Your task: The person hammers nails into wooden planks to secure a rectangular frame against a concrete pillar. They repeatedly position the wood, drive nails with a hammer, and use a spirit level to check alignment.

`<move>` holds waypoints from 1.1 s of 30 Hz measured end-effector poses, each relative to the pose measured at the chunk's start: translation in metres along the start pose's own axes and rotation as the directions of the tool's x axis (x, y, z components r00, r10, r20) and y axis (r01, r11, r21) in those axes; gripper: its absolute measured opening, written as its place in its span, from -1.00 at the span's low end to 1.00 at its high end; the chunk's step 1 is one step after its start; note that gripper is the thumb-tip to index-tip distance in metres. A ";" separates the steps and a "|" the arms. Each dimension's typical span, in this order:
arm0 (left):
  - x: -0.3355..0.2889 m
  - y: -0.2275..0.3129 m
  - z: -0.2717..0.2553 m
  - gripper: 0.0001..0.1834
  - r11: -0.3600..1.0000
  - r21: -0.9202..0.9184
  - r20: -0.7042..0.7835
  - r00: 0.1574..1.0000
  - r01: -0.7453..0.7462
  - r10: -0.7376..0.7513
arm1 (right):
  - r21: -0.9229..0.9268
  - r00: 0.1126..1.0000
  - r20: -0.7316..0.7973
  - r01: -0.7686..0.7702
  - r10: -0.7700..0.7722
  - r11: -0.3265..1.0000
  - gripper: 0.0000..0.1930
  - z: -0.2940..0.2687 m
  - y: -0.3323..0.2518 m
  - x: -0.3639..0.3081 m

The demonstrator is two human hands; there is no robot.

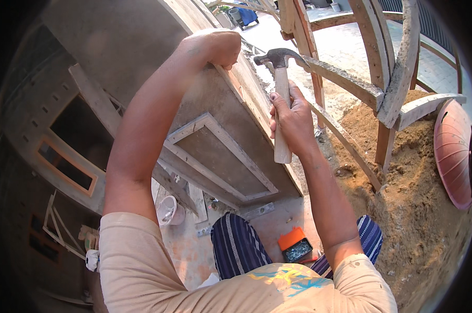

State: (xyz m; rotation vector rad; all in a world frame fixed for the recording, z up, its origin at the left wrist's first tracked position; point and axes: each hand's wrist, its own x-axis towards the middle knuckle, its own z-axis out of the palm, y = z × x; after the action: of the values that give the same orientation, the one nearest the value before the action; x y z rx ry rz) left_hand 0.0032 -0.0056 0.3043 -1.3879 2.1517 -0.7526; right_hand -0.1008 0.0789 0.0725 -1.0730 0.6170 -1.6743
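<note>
My right hand (297, 122) is closed round the pale wooden handle of a claw hammer (281, 86). The hammer stands nearly upright, its dark metal head at the top and apart from the wood. Further up and to the left, my left hand (221, 47) is bent at the wrist, with its curled fingers against the edge of a long wooden board (254, 96). Whatever those fingers hold is hidden. The board runs along the side of a large grey column or panel (194, 120), whose face carries a rectangular raised frame (215, 175).
Below stand an orange-and-black box of nails (294, 245) and a white bucket (172, 211). A level (259, 211) lies by the panel's foot. On the right are curved timber frames (382, 99), a sand heap (403, 208) and a reddish round basin (451, 154).
</note>
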 end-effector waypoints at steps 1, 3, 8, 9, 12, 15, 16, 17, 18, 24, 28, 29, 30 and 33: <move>-0.002 -0.005 0.005 -0.73 0.996 0.009 -0.304 0.948 -0.090 0.088 | -0.008 1.000 -0.010 0.005 -0.005 1.000 -0.44 -0.004 -0.001 -0.002; -0.006 -0.021 0.025 -0.63 0.965 0.109 -0.779 0.583 -0.237 0.232 | -0.016 1.000 -0.004 -0.005 0.005 1.000 -0.44 -0.010 -0.001 -0.007; -0.042 0.004 0.030 -0.42 0.967 -0.155 -0.981 0.084 0.204 -0.175 | -0.007 0.999 0.001 -0.050 0.050 0.999 -0.45 -0.019 0.004 -0.013; -0.042 0.007 0.040 -0.36 0.948 -0.242 -0.966 0.046 0.205 -0.256 | 0.006 0.999 0.042 -0.029 0.029 1.000 -0.39 -0.023 0.008 -0.011; -0.031 0.013 0.058 -0.17 0.843 -0.526 -0.841 0.078 0.114 -0.535 | 0.011 0.997 0.062 -0.047 0.046 0.999 -0.38 -0.020 0.006 -0.010; -0.018 0.033 0.062 -0.23 0.704 -0.700 -0.714 0.084 -0.120 -0.696 | -0.013 0.997 0.071 -0.037 0.038 0.999 -0.37 -0.023 0.003 -0.008; -0.013 0.034 0.065 -0.26 0.673 -0.714 -0.693 0.064 -0.193 -0.718 | -0.010 0.997 0.075 -0.034 0.035 0.999 -0.37 -0.024 0.004 -0.008; -0.009 0.033 0.069 -0.29 0.639 -0.722 -0.671 0.045 -0.264 -0.740 | -0.005 0.996 0.079 -0.032 0.032 0.999 -0.37 -0.026 0.004 -0.008; -0.005 0.031 0.074 -0.34 0.637 -0.744 -0.658 0.056 -0.200 -0.751 | 0.000 0.996 0.084 -0.030 0.030 1.000 -0.37 -0.026 0.005 -0.008; 0.012 0.022 0.101 -0.60 0.669 -0.734 -0.678 0.062 -0.120 -0.732 | -0.027 0.997 0.077 -0.031 0.033 0.999 -0.35 -0.031 0.007 -0.003; 0.016 0.026 0.100 -0.66 0.647 -0.734 -0.665 0.023 -0.207 -0.747 | -0.020 0.991 0.121 -0.049 0.051 0.999 -0.37 -0.028 0.014 0.006; 0.016 0.029 0.098 -0.65 0.621 -0.743 -0.646 0.022 -0.248 -0.763 | -0.007 0.991 0.131 -0.038 0.039 0.999 -0.38 -0.027 0.015 0.008; 0.016 0.030 0.097 -0.62 0.613 -0.756 -0.634 0.022 -0.227 -0.773 | 0.005 0.990 0.141 -0.029 0.027 1.000 -0.40 -0.026 0.016 0.009; 0.016 0.030 0.094 -0.52 0.600 -0.782 -0.610 0.008 -0.169 -0.793 | 0.029 0.988 0.157 -0.015 0.011 0.999 -0.45 -0.022 0.019 0.018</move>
State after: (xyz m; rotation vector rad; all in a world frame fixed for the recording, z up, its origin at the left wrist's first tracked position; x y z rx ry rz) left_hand 0.0378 -0.0287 0.2135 -2.3932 3.4714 -1.5665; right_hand -0.1127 0.0529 0.0531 -1.1638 0.4943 -1.5656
